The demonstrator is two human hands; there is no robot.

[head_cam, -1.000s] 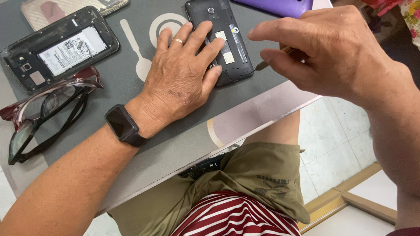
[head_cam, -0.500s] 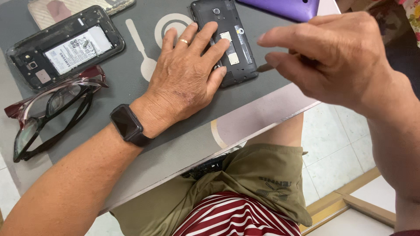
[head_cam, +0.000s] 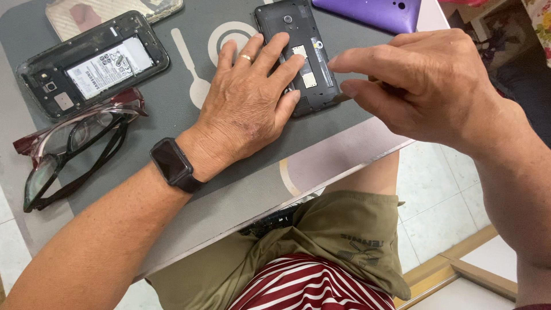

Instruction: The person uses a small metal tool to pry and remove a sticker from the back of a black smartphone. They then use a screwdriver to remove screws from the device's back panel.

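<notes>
Black phone, back cover off, on grey mat nr table edge: left hand flat, fingers spread, pinning it; right hand pinched on thin tool at its lower edge; internals exposed, reassembly not begun.

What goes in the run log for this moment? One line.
left hand pressing opened black phone | right hand pinching thin tool at its edge | glasses aside

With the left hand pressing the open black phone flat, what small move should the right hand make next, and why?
Probably lower the right hand a little toward the open phone. It pinches what looks like a thin tool just off the phone's lower right edge, and the left hand already pins the phone to the grey mat.
</notes>
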